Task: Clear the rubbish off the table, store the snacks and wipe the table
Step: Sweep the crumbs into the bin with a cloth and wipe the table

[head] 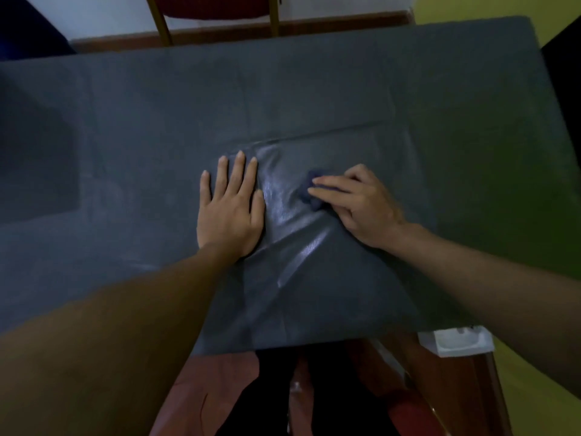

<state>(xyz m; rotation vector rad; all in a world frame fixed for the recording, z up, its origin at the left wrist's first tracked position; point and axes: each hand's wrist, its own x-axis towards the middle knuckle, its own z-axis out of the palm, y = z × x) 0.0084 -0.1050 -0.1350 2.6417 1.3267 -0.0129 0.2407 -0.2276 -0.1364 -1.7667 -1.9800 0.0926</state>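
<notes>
Scanned for lettering and read none: no text, label, brand, number or sign made out on the table or anywhere else.
</notes>
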